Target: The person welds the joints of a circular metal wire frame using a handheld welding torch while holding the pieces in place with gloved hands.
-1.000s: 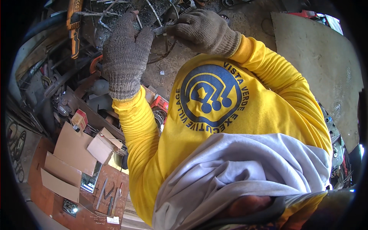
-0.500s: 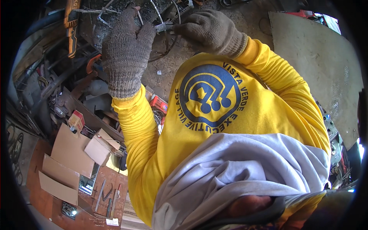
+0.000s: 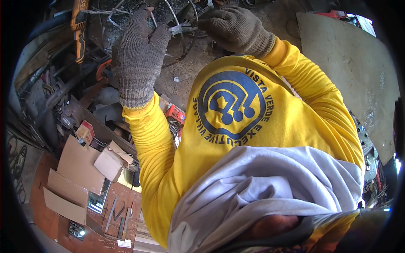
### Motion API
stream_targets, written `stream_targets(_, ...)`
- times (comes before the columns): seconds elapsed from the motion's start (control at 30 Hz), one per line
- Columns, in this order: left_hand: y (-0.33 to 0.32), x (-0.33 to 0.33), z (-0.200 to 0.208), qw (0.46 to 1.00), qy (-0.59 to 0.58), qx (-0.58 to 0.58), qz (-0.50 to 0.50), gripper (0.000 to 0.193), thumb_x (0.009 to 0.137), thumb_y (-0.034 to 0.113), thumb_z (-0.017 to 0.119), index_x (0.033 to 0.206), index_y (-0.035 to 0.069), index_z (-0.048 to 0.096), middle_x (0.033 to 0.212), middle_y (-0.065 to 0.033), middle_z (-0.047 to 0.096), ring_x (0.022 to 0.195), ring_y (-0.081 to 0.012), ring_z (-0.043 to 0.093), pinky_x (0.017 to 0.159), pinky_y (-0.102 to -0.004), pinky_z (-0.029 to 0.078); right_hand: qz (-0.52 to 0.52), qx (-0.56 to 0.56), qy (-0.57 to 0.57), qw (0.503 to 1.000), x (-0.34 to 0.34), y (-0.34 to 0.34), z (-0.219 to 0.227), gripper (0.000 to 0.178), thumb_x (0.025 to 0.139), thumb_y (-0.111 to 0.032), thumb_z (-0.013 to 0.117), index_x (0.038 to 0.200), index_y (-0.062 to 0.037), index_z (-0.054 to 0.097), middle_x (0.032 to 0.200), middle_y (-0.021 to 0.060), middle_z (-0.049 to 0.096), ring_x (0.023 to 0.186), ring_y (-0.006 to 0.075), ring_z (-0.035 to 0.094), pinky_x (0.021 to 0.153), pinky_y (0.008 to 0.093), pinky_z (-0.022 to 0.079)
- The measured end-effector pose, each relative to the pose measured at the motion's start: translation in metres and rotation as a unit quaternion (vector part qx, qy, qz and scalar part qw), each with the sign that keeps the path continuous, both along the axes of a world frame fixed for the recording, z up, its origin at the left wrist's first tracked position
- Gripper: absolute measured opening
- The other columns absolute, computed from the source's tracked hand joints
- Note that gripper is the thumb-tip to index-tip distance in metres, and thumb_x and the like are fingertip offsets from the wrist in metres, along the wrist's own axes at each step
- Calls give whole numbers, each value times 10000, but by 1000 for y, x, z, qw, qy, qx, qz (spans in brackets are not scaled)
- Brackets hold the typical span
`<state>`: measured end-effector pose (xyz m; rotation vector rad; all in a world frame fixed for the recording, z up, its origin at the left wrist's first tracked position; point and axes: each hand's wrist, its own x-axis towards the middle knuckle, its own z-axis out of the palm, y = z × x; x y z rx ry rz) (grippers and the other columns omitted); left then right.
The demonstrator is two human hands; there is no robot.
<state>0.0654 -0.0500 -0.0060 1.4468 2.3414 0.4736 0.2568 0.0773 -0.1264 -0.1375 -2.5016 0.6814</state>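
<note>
Both my hands wear grey knitted gloves and reach out from yellow sleeves. My left hand [image 3: 137,59] is raised near the top, its fingertips touching a small grey metal piece [image 3: 177,29]. My right hand [image 3: 236,29] is closed around the other end of that piece, among thin wires and rods [image 3: 168,14]. A yellow shirt with a round blue emblem [image 3: 230,105] and a bunched grey cloth [image 3: 261,189] fill the lower middle.
An orange power tool [image 3: 78,25] hangs at the upper left over dark metal scrap. Open cardboard boxes [image 3: 76,173] lie on a brown surface at the lower left with hand tools [image 3: 118,215]. A large flat board [image 3: 350,71] lies on the dirt at right.
Both hands have shifted slightly left and up with the small metal piece. The view has tilted a little; the boxes sit lower left as before.
</note>
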Motion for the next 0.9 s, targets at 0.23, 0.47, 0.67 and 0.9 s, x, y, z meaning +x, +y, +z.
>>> stream_targets(0.23,-17,2,-6,999,30,-10,-10,500,882,285,704,1316,60,600,1120,-160,711,851,-278,717,776,-408,558,5,-41,29,999,6,-10,-3,314,841,-127,745,1152,-112,708,920,92,699,780,282,700,672,369,573)
stream_targets(0.47,-13,5,-6,997,70,-8,-33,486,879,297,710,1298,69,616,1143,-152,711,853,-298,719,772,-414,565,2,-33,13,999,3,-17,6,266,875,-210,693,1138,-178,715,914,54,687,821,244,699,695,349,562)
stream_targets(0.67,-12,6,-10,995,94,2,-35,515,861,283,752,1316,83,618,859,-107,673,738,-219,649,712,-384,521,20,29,47,998,-10,-16,8,338,814,-124,715,1152,-125,729,933,68,713,860,258,698,732,359,577)
stream_targets(0.9,-9,8,-10,993,106,-12,-42,522,865,281,737,1329,83,603,870,-116,679,751,-241,657,741,-404,526,24,81,35,996,-11,-16,3,357,809,-120,707,1166,-128,725,986,56,731,904,255,696,808,357,574)
